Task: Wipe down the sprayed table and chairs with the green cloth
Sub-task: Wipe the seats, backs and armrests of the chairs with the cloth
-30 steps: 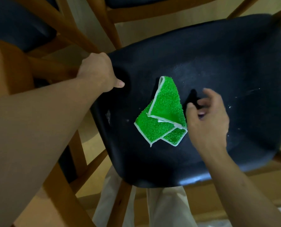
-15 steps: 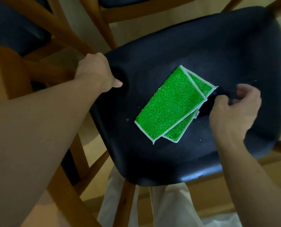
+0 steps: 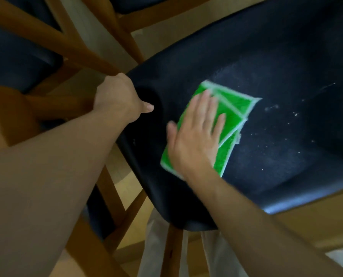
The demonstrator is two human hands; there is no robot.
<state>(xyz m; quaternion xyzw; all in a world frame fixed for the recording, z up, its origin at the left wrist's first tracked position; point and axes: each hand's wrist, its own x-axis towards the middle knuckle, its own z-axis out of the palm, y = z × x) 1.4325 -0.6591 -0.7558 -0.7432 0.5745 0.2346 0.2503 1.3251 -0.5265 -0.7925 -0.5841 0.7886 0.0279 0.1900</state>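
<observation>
Right hand (image 3: 194,136) lay flat, fingers spread, on the green cloth (image 3: 229,108); left hand (image 3: 119,98) clenched the seat (image 3: 266,56) edge (even pressure should catch specks).

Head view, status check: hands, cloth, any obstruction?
Left hand gripping the chair seat edge. Right hand flat, fingers spread on the green cloth, folded on the seat. White specks right of it. Nothing in the way.

Dim, warm light falls on a tan floor (image 3: 98,40); wooden chair legs (image 3: 52,40) cross it beside another dark seat (image 3: 16,60).
</observation>
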